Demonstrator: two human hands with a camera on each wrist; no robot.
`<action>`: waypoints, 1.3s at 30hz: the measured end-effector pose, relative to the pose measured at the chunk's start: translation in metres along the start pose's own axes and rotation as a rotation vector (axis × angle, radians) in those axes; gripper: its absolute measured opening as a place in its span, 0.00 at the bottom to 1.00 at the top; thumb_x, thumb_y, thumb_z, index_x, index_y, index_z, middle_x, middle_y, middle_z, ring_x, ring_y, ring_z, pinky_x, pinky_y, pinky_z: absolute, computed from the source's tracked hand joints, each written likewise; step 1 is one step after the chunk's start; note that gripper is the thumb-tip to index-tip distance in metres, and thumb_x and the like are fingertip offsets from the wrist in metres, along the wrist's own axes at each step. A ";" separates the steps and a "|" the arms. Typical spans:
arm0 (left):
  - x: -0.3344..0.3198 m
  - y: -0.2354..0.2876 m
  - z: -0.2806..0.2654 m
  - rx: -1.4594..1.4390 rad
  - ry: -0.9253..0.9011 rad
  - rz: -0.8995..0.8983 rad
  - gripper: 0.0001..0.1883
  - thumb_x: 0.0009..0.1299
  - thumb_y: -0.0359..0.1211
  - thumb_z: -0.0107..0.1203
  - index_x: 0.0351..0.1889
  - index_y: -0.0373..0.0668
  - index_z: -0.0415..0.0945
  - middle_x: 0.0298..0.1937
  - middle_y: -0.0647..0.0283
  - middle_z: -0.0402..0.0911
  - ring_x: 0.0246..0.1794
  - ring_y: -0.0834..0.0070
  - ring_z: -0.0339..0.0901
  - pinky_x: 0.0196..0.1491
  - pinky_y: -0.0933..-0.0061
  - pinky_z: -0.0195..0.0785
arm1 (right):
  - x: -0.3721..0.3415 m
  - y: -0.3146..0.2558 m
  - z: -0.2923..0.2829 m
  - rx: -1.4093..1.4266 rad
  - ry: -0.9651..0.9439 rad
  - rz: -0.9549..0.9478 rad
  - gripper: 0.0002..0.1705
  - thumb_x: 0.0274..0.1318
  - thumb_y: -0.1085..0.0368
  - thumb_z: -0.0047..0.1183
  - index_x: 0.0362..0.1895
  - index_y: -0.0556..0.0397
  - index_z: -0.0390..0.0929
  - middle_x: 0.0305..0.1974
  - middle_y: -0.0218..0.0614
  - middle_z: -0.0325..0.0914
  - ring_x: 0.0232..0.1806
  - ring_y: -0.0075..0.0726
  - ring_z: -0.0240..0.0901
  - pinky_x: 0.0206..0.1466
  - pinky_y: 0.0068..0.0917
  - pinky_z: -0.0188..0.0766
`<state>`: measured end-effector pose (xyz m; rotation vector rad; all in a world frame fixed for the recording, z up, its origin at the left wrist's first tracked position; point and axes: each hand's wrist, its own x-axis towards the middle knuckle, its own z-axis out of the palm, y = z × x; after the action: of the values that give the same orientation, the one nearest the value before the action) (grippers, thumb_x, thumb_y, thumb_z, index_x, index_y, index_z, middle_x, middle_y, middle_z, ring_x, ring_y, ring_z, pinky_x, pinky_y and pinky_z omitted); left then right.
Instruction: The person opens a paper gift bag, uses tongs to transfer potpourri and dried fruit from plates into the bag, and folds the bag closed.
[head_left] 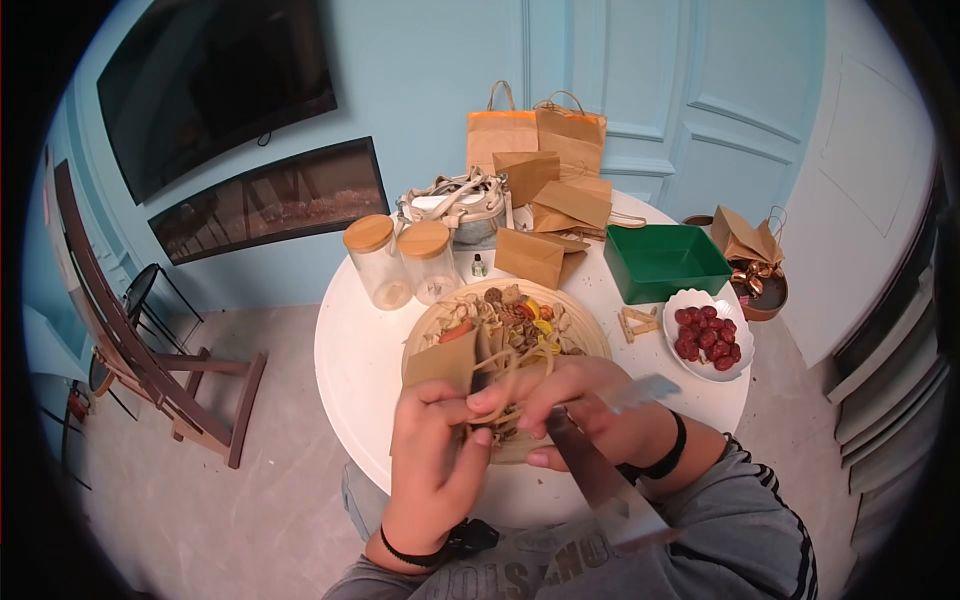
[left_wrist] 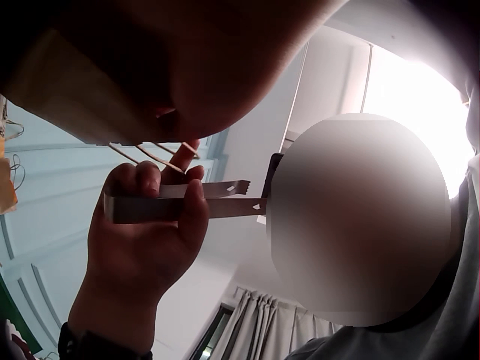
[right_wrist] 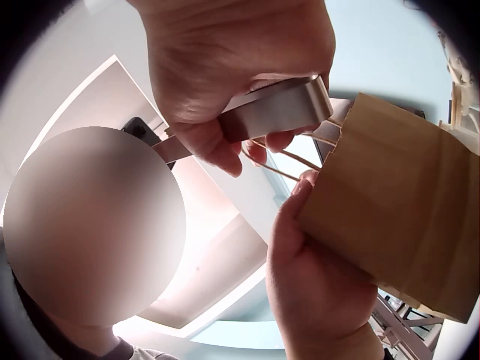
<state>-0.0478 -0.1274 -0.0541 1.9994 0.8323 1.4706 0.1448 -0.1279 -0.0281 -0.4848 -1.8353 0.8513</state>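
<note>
A small brown paper bag (head_left: 442, 364) is in my left hand (head_left: 432, 455), with the thumb and fingers pinching it at its top edge beside the twisted handles. My right hand (head_left: 600, 408) grips metal tongs (head_left: 610, 490), their bent end beside the bag in the right wrist view and their toothed tips pointing towards me. Fingers of that same hand are at the handles (right_wrist: 279, 159) of the bag. Below both hands lies a round woven tray (head_left: 420, 310) of dried pieces, some yellow and orange, partly hidden by the hands and bag. What is inside the bag is hidden.
On the white round table (head_left: 345, 385) stand two glass jars (head_left: 385, 285) with wooden lids, a tiny bottle (head_left: 479, 265), a pale handbag (head_left: 470, 215) and several paper bags (head_left: 528, 258). A green box (head_left: 665, 265) and a white dish (head_left: 738, 362) of red dates are at right.
</note>
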 end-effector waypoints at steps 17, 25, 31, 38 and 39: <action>-0.001 -0.016 -0.042 0.332 0.445 0.084 0.03 0.67 0.23 0.48 0.35 0.30 0.68 0.40 0.58 0.67 0.38 0.70 0.63 0.42 0.75 0.57 | 0.012 0.000 0.004 0.043 -0.094 0.576 0.10 0.48 0.70 0.63 0.33 0.54 0.74 0.42 0.39 0.77 0.57 0.37 0.72 0.42 0.24 0.70; 0.019 -0.019 -0.006 0.445 0.027 -0.026 0.08 0.62 0.25 0.57 0.27 0.32 0.69 0.36 0.53 0.68 0.39 0.56 0.66 0.44 0.63 0.62 | -0.037 -0.055 -0.060 -0.414 0.091 0.595 0.21 0.41 0.73 0.64 0.45 0.50 0.79 0.29 0.22 0.70 0.28 0.16 0.63 0.30 0.17 0.62; 0.018 -0.024 -0.003 0.390 0.049 -0.008 0.07 0.62 0.26 0.57 0.28 0.32 0.70 0.36 0.54 0.68 0.38 0.57 0.66 0.42 0.64 0.62 | -0.107 -0.075 -0.112 -0.888 0.833 0.905 0.27 0.46 0.73 0.61 0.53 0.54 0.67 0.34 0.34 0.77 0.38 0.29 0.78 0.41 0.28 0.72; 0.015 -0.025 -0.003 0.409 0.074 -0.007 0.07 0.62 0.25 0.57 0.29 0.31 0.70 0.37 0.55 0.69 0.38 0.58 0.66 0.43 0.64 0.62 | -0.151 -0.084 -0.134 -1.433 0.296 1.275 0.22 0.43 0.58 0.64 0.45 0.53 0.78 0.34 0.44 0.78 0.36 0.51 0.75 0.40 0.39 0.70; 0.015 -0.025 -0.003 0.415 0.076 0.005 0.07 0.62 0.25 0.57 0.29 0.31 0.70 0.37 0.55 0.69 0.38 0.58 0.66 0.43 0.64 0.61 | -0.151 -0.085 -0.133 -1.434 0.302 1.277 0.22 0.43 0.58 0.64 0.45 0.53 0.78 0.34 0.44 0.78 0.36 0.51 0.75 0.40 0.39 0.70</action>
<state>-0.0513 -0.0988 -0.0618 2.2472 1.2495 1.4757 0.3318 -0.2408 -0.0290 -2.6489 -1.4156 -0.0480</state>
